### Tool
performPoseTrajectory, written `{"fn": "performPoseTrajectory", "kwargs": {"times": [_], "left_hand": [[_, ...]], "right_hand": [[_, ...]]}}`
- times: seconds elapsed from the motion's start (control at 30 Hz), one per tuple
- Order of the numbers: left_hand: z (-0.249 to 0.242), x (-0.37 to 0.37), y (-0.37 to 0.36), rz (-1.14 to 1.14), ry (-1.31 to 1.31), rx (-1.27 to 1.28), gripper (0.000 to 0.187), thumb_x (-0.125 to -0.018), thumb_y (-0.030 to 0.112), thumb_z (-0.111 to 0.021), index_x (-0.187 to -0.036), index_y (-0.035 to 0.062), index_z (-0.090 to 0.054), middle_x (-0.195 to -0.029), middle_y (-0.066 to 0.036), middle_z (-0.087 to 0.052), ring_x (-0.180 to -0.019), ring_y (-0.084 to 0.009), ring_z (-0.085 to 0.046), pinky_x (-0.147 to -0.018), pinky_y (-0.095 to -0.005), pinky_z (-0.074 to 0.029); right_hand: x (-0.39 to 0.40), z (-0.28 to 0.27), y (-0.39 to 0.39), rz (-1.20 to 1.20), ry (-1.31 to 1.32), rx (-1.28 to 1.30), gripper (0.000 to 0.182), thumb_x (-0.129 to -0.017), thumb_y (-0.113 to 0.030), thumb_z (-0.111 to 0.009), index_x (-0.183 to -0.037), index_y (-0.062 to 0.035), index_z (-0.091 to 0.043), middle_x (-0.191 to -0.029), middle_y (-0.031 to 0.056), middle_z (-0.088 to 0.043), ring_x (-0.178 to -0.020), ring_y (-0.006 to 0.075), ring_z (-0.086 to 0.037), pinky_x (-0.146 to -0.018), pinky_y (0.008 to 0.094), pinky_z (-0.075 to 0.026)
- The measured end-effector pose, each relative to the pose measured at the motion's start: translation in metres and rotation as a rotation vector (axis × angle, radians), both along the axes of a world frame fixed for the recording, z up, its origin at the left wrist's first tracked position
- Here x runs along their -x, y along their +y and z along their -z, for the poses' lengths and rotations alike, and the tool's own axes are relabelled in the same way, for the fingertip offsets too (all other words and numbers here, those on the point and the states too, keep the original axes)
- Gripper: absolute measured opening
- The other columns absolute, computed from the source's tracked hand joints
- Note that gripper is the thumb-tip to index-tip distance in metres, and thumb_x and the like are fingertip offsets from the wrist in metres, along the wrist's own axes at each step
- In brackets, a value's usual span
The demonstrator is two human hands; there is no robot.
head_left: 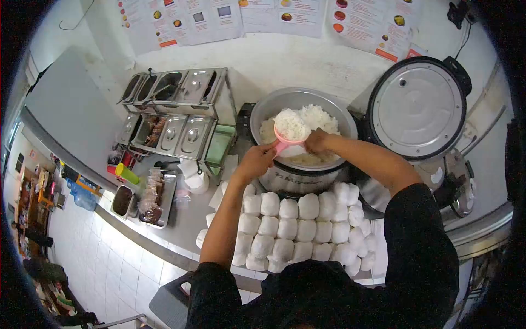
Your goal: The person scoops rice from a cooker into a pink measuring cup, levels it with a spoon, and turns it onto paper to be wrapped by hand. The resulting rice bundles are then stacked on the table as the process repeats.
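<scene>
A pink plastic scoop (281, 146), heaped with white rice (291, 125), is in my left hand (259, 161), its fingers wrapped round the handle. It is over the near side of a large metal rice cooker pot (272, 101). My right hand (316, 142) reaches inside the pot, closed, close beside the scoop; I cannot tell what it grips. Against its fingers and under the scoop shows a white flat piece (293, 151). More cooked rice (319, 118) is piled behind my hands. In front of the cooker lie rows of white wrapped bundles (287, 229).
The cooker's round lid (419, 107) stands at the right. A two-tier rack with lidded steel pans (194, 134) is on the left, beside a green container (220, 145). Nearer lie a tray of packaged food (156, 197), a small steel pan (124, 202) and a yellow-green cup (127, 174).
</scene>
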State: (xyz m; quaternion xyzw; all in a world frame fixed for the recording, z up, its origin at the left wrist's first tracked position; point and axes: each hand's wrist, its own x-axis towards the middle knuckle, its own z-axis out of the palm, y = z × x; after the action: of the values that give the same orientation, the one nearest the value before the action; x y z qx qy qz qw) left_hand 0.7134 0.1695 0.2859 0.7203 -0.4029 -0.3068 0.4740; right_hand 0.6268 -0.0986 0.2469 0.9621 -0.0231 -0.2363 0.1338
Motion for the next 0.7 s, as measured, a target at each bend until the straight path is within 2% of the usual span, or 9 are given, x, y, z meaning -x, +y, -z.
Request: {"fn": "performPoseTrajectory", "kwargs": {"times": [0.07, 0.1, 0.2, 0.3, 0.4, 0.43, 0.53, 0.57, 0.7], "left_hand": [[-0.001, 0.003, -0.003, -0.006, -0.033, 0.006, 0.039, -0.097, 0.027, -0.050, -0.132, 0.0120, -0.058, -0.069, -0.011, -0.063, -0.060, -0.0156, -0.057, -0.061, -0.0323, -0.048], [-0.001, 0.002, -0.004, -0.005, -0.076, -0.013, 0.039, -0.096, 0.027, -0.050, -0.132, 0.0126, -0.059, -0.070, -0.013, -0.064, -0.061, -0.0179, -0.059, -0.063, -0.0339, -0.049], [0.006, 0.000, -0.007, -0.025, -0.175, -0.006, 0.038, -0.096, 0.028, -0.049, -0.131, 0.0148, -0.059, -0.075, -0.020, -0.065, -0.067, -0.0286, -0.064, -0.069, -0.0391, -0.051], [0.029, -0.006, -0.012, -0.041, -0.264, 0.039, 0.038, -0.096, 0.029, -0.048, -0.130, 0.0161, -0.059, -0.082, -0.025, -0.066, -0.076, -0.0388, -0.066, -0.073, -0.0430, -0.051], [0.062, -0.021, -0.021, -0.003, -0.484, 0.125, 0.039, -0.096, 0.030, -0.047, -0.130, 0.0163, -0.060, -0.089, -0.027, -0.065, -0.085, -0.0449, -0.063, -0.076, -0.0458, -0.051], [0.061, -0.021, -0.022, -0.009, -0.530, 0.144, 0.038, -0.096, 0.030, -0.047, -0.129, 0.0149, -0.060, -0.090, -0.027, -0.065, -0.084, -0.0444, -0.063, -0.075, -0.0457, -0.051], [0.032, -0.002, -0.011, -0.076, -0.558, 0.161, 0.036, -0.097, 0.024, -0.046, -0.124, 0.0080, -0.063, -0.088, -0.025, -0.067, -0.072, -0.0384, -0.065, -0.071, -0.0433, -0.051], [0.022, 0.003, -0.006, -0.079, -0.499, 0.134, 0.036, -0.097, 0.026, -0.046, -0.124, 0.0090, -0.063, -0.087, -0.025, -0.066, -0.074, -0.0388, -0.065, -0.072, -0.0435, -0.051], [0.013, 0.008, -0.007, -0.099, -0.345, 0.053, 0.036, -0.097, 0.029, -0.047, -0.125, 0.0137, -0.063, -0.078, -0.025, -0.064, -0.076, -0.0382, -0.066, -0.072, -0.0440, -0.050]], "right_hand": [[0.011, 0.013, -0.003, 0.001, -0.070, 0.005, 0.030, -0.085, -0.031, -0.064, -0.101, -0.0066, -0.070, -0.104, 0.0134, -0.068, -0.105, 0.0317, -0.063, -0.087, 0.0478, -0.049], [0.016, 0.011, -0.007, 0.004, -0.171, -0.127, 0.033, -0.083, -0.034, -0.067, -0.097, -0.0049, -0.071, -0.105, 0.0152, -0.069, -0.101, 0.0316, -0.065, -0.086, 0.0470, -0.049], [0.008, 0.013, -0.013, 0.097, -0.145, -0.196, 0.029, -0.079, -0.032, -0.071, -0.090, -0.0051, -0.072, -0.101, 0.0165, -0.070, -0.095, 0.0315, -0.066, -0.082, 0.0453, -0.052], [-0.009, 0.037, -0.033, 0.092, -0.097, 0.006, 0.027, -0.073, -0.037, -0.074, -0.086, -0.0130, -0.071, -0.089, 0.0117, -0.070, -0.087, 0.0300, -0.066, -0.073, 0.0400, -0.052], [-0.018, 0.051, -0.048, -0.019, -0.097, -0.052, 0.028, -0.072, -0.037, -0.075, -0.085, -0.0126, -0.071, -0.082, 0.0110, -0.069, -0.081, 0.0310, -0.066, -0.069, 0.0397, -0.052], [-0.035, 0.092, -0.067, -0.054, -0.163, -0.012, 0.032, -0.067, -0.041, -0.080, -0.083, -0.0141, -0.077, -0.085, 0.0100, -0.072, -0.081, 0.0307, -0.068, -0.076, 0.0433, -0.054], [-0.041, 0.135, -0.113, -0.155, -0.078, -0.358, 0.037, -0.074, -0.047, -0.075, -0.082, -0.0112, -0.073, -0.087, 0.0114, -0.070, -0.079, 0.0268, -0.064, -0.070, 0.0393, -0.051], [-0.026, 0.046, -0.043, 0.111, 0.102, -0.346, 0.046, -0.075, -0.054, -0.074, -0.087, -0.0097, -0.075, -0.091, 0.0109, -0.071, -0.079, 0.0250, -0.063, -0.072, 0.0385, -0.051], [-0.035, 0.066, -0.049, 0.014, 0.200, -0.109, 0.050, -0.083, -0.051, -0.066, -0.096, -0.0038, -0.074, -0.095, 0.0139, -0.071, -0.082, 0.0278, -0.063, -0.076, 0.0398, -0.051]]}}
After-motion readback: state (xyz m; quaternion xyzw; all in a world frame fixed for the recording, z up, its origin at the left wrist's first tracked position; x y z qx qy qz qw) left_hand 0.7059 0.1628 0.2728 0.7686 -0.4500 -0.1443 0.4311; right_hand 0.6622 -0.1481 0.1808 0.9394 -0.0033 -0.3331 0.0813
